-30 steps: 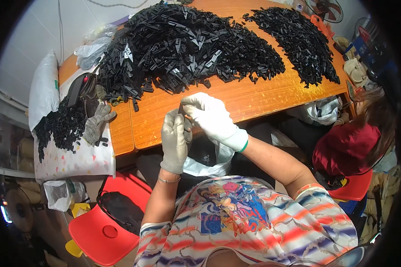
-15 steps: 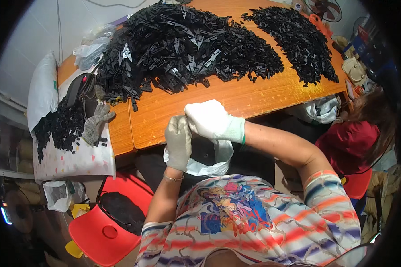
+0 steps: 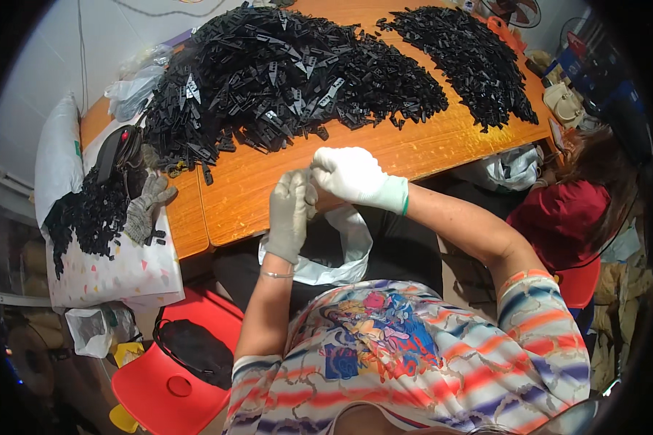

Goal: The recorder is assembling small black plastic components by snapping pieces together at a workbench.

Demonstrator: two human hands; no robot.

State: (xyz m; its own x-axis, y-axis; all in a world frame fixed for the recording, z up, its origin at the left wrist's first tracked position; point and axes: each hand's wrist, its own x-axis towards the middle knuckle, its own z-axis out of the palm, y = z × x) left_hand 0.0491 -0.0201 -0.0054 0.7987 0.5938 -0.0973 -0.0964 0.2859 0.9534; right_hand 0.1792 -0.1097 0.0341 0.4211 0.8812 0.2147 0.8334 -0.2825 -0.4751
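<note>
Both of my hands wear work gloves and meet above my lap, close to the table's front edge. My left hand (image 3: pixel 290 214), in a grey glove, has its fingers curled and pressed together. Against its fingertips rests my right hand (image 3: pixel 350 175), white-gloved and also closed; whatever either one grips is too small or hidden to make out. A white plastic bag (image 3: pixel 357 250) lies with its mouth open on my lap below them. Beyond the hands a large heap of small black plastic parts (image 3: pixel 261 80) covers the wooden table (image 3: pixel 268 177).
A second heap of black parts (image 3: pixel 468 65) lies at the far right. More black pieces (image 3: pixel 87 225) and a spare grey glove (image 3: pixel 146 209) are on the cloth-covered left side. A red chair (image 3: pixel 170 384) stands at left; a person in a red sleeve (image 3: pixel 566 217) sits at right.
My view has shifted slightly, moving the table and heaps left and up. My hands have tilted a little and stay together, fingers closed; my right hand sits slightly higher.
</note>
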